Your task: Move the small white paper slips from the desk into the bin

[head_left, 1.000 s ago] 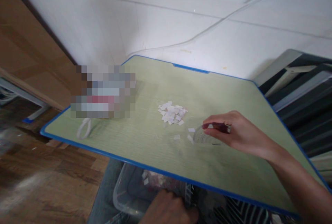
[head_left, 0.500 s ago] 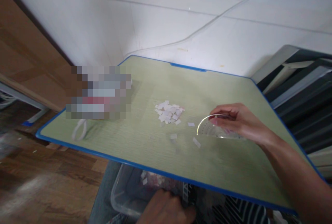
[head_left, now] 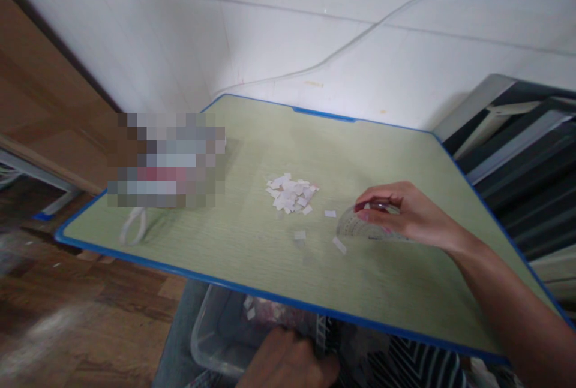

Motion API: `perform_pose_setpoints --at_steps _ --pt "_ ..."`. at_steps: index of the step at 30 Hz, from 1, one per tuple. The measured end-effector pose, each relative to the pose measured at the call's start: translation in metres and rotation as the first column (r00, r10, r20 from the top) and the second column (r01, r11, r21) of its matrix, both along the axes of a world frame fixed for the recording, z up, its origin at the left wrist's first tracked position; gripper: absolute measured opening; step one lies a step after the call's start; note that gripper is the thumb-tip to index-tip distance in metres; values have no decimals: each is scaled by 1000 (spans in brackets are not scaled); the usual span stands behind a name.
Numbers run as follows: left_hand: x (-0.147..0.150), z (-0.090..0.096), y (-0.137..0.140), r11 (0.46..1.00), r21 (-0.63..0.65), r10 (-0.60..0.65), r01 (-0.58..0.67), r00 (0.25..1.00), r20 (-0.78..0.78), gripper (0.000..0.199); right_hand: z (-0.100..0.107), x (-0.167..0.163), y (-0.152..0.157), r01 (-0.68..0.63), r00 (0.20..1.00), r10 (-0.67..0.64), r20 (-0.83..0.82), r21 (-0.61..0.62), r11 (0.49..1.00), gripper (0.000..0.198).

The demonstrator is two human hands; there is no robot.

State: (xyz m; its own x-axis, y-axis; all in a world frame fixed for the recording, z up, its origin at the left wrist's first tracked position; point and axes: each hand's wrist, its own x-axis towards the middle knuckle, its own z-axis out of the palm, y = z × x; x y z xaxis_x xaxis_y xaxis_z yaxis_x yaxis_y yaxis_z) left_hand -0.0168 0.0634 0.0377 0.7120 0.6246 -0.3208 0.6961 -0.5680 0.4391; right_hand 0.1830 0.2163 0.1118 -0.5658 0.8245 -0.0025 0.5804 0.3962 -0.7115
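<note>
My right hand (head_left: 405, 215) pinches a clear semicircular protractor (head_left: 353, 227) by its curved edge, over the right half of the table. Its straight edge faces me. To the left of it lies a heap of small white paper pieces (head_left: 290, 194), with several loose slips, such as one paper slip (head_left: 339, 245), between heap and protractor. Below the table's front edge, my left hand (head_left: 288, 361) is closed at the near side of a clear plastic tub (head_left: 216, 340). Its fingertips are hidden, so I cannot see what they hold.
The green table (head_left: 270, 262) has a blue rim and stands against a white wall. A blurred-out object (head_left: 171, 163) with a white strap loop (head_left: 134, 227) is on its left. Dark folded panels (head_left: 531, 166) lean at the right, a cardboard box (head_left: 45, 94) at the left.
The protractor has moved slightly left and turned a little, so its bright rim glare is gone and its markings show more. My left hand stays in place. The view has shifted slightly.
</note>
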Motion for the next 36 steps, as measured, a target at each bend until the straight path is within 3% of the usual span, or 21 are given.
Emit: perform_pose_setpoints --at_steps 2,4,7,10,13,19,24,28,31,36 --pt "1 3 3 1000 -19 -7 7 1000 -29 9 -2 -1 -2 -23 1000 22 17 52 998 17" --pt "2 7 5 999 -40 -17 15 999 -41 11 -4 -3 -5 9 1000 -14 26 194 981 16" --pt "3 10 5 1000 -31 -7 5 998 -58 9 -5 -8 -11 -26 999 13 34 410 912 13" --pt "4 9 4 999 -41 -37 33 995 -88 9 -5 -12 -16 -130 991 109 72 511 850 12" --pt "4 4 5 995 -61 -87 82 992 -92 10 -3 -14 -17 -115 993 74 95 581 806 12" --pt "5 2 8 996 -2 -87 87 993 -78 9 0 -13 -19 -144 988 91 121 555 819 12" --pt "5 -1 6 995 -21 -98 96 991 -95 9 4 -6 -19 -80 987 -8 159 542 837 13" --pt "1 -11 2 999 -4 -36 36 999 30 9 4 -1 -14 1 989 -72 126 491 871 11" --pt "-1 -14 1 1000 -29 6 -2 991 131 11 1 1 -7 95 986 -151 75 491 866 12" --pt "0 -12 4 998 -54 35 -27 988 152 11 -1 1 -2 48 993 -87 75 416 908 13"
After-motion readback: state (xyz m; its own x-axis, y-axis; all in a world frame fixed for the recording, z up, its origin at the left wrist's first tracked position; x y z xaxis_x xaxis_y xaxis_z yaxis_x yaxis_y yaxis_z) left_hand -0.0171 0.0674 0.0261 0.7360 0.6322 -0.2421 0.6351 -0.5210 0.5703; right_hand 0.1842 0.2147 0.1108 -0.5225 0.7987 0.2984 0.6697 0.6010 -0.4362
